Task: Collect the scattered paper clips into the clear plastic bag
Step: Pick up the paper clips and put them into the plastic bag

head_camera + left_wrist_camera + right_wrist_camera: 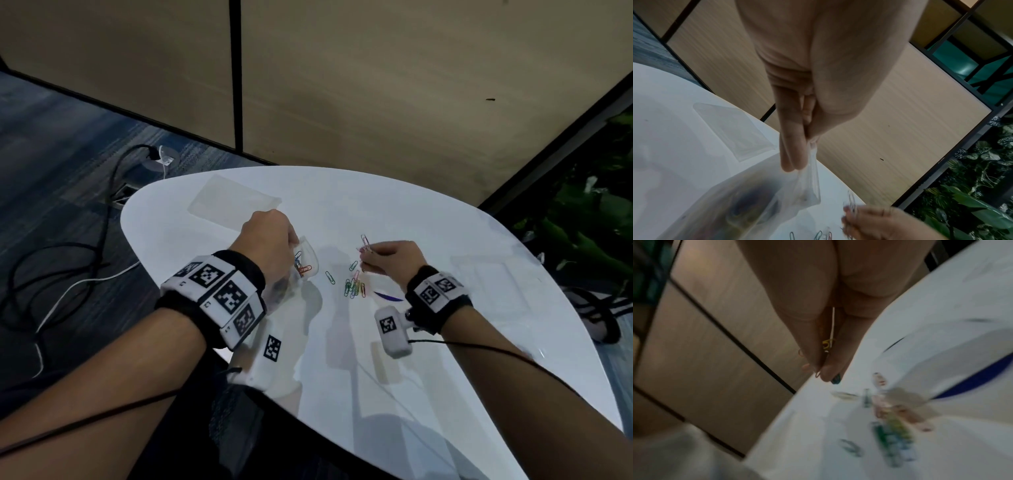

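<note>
a: left hand [265, 236]?
b: thumb and fingers pinched together on the rim of the clear plastic bag [305, 262], lifted off the white table [445, 342]. a few coloured clips sit inside it.
a: right hand [397, 257]?
b: fingers clamped on several paper clips [365, 241], just right of the bag's mouth, not touching it.
a: what's on the table?
b: loose pile of clips [354, 287] between the hands, single clip [330, 277] beside it. flat clear sheet [234, 204] behind the left hand.
</note>
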`<state>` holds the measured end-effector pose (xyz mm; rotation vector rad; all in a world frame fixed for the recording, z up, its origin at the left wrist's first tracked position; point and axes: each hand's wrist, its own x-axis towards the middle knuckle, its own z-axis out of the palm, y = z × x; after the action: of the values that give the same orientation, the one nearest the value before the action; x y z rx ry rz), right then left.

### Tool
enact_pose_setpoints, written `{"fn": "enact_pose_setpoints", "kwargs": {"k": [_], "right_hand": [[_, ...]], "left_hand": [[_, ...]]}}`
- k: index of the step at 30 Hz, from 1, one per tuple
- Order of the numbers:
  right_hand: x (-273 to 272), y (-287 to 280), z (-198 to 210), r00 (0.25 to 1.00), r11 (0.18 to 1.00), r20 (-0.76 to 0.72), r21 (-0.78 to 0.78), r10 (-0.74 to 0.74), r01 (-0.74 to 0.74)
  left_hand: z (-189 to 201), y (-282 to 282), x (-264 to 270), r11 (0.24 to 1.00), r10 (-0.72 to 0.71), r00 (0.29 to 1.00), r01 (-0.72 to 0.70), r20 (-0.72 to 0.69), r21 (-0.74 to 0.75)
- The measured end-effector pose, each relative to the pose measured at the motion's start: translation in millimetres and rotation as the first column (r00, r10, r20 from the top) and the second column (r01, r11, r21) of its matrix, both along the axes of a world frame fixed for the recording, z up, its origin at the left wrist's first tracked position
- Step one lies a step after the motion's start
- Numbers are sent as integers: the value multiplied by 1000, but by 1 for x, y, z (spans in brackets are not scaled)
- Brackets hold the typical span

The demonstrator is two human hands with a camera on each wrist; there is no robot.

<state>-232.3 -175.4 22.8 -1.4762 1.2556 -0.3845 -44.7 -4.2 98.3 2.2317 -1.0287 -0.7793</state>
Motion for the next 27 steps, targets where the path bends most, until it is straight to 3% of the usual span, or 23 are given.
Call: {"fn": "enact_pose_setpoints", "kwargs": {"k": [3, 7, 8, 10, 12, 13, 15, 16, 19, 21, 22, 24, 25, 27], "right_hand": [[22, 22, 33, 956, 974, 295, 216, -1, -66], [47, 59, 46, 928, 942, 331, 220, 171, -252], [51, 67, 45, 931, 946, 273, 148, 243, -290], [58, 79, 41, 919, 908, -29, -143, 394, -394], [62, 88, 42, 847, 776, -307, -349, 434, -525], [65, 90, 45, 813, 726, -360, -376, 458, -576], [67, 90, 53, 778, 683, -394, -382, 489, -622], [67, 86, 56, 799, 705, -360, -382, 482, -597], [62, 63, 61, 925, 877, -93, -297, 368, -378], [52, 36, 44, 961, 901, -132, -337, 241, -272], [45, 23, 30, 937, 879, -289, -371, 197, -299], [28, 4, -6, 764, 873, -624, -269, 164, -407], [21, 1, -25, 685, 896, -704, -165, 187, -413], [21, 5, -57, 628, 911, -747, -77, 217, -406]], "left_hand": [[-1, -3, -4, 1000, -14, 1000, 14, 4, 11], [1, -5, -8, 1000, -5, 1000, 5, 21, 6], [1, -5, -9, 1000, -1, 1000, 1, 29, 4], [2, -4, -9, 1000, 0, 999, 0, 38, 0], [2, -3, -8, 1000, -7, 1000, 7, 21, -4], [2, -3, -7, 1000, -12, 1000, 12, 18, -7], [2, -2, -4, 1000, -14, 999, 14, 31, -11], [2, -1, -2, 1000, -9, 999, 9, 38, -12], [0, 2, 4, 1000, 9, 1000, -9, 10, -25], [-2, 6, 10, 999, 19, 1000, -20, -24, -29], [-3, 9, 15, 999, 27, 999, -28, -33, -30], [-6, 15, 22, 999, 37, 999, -38, -37, -33], [-7, 18, 25, 998, 46, 998, -48, -41, -40], [-9, 23, 34, 996, 62, 997, -65, -41, -53]]}}
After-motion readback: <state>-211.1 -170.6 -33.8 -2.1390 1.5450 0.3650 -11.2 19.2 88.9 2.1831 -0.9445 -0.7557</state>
